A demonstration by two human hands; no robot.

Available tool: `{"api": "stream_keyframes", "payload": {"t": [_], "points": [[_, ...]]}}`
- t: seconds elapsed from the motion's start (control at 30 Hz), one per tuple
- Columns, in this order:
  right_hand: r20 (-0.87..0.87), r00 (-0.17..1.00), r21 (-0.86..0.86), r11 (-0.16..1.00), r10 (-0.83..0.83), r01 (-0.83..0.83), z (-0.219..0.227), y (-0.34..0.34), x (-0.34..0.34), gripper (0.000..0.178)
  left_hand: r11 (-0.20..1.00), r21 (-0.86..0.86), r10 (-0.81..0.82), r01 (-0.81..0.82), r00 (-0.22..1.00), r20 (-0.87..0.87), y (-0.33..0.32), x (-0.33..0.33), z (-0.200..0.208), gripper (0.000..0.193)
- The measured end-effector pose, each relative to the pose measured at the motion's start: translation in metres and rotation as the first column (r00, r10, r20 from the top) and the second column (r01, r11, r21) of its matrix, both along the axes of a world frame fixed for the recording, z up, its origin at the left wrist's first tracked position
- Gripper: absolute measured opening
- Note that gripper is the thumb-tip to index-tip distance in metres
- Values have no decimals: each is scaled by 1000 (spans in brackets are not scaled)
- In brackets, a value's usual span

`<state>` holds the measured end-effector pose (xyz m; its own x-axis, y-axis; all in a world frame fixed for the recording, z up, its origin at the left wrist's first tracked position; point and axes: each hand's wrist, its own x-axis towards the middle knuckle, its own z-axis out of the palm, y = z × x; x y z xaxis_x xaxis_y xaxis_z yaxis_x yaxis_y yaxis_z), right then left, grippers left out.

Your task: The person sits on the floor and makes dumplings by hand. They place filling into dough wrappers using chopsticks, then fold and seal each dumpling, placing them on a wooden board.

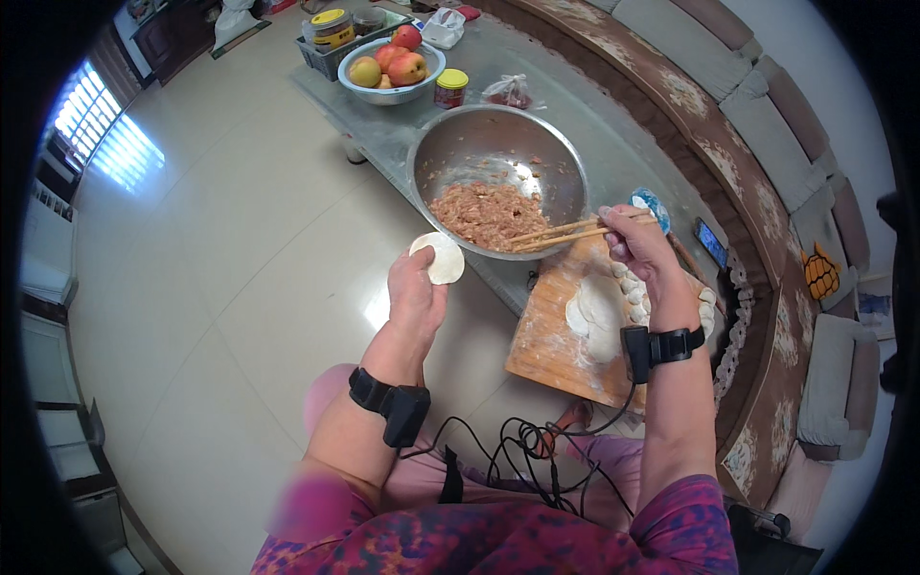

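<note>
My left hand [416, 290] holds a round white dumpling wrapper [444, 262], just off the near left side of a big steel bowl [460, 134]. Pinkish minced filling [484, 213] lies in the bottom of that bowl. A pair of wooden chopsticks [565, 233] is gripped in my right hand [639, 243], their tips over the bowl's near right part by the filling. Below my right hand is a floured wooden board [541, 359] carrying overlapping wrappers [600, 311] and several small dough pieces [632, 291]. My right forearm hides part of the board.
A fruit bowl [433, 72], a yellow-lidded red jar [450, 88], a tied plastic bag [509, 91] and a grey basket [328, 60] stand at the table's far end. To the right are a phone [711, 243] and a sofa [733, 158]. Black cables [527, 441] hang over my lap.
</note>
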<state>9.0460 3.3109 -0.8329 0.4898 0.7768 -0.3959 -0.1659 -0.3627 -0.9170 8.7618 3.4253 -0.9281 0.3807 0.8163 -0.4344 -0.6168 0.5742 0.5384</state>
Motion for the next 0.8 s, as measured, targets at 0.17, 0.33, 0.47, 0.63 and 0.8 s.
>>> {"api": "stream_keyframes", "payload": {"t": [0.17,0.33,0.47,0.63,0.8], "points": [[-321,941,45,991,-105,126,-31,-11,-15,12,999,-35,5,-6,1000,-18,1,-8,5,34],[-522,841,109,967,-142,232,-46,-29,-34,17,983,96,157,-154,987,-30,-6,-31,17,30],[-498,846,167,936,-190,309,-41,-42,-45,15,974,128,168,-185,977,132,-8,-38,27,29],[-488,840,186,912,-238,366,-32,-53,-48,14,990,94,90,-110,977,195,-9,-33,35,31],[-503,828,216,891,-248,398,-25,-63,-53,14,989,134,37,-66,978,205,-12,-23,39,34]]}}
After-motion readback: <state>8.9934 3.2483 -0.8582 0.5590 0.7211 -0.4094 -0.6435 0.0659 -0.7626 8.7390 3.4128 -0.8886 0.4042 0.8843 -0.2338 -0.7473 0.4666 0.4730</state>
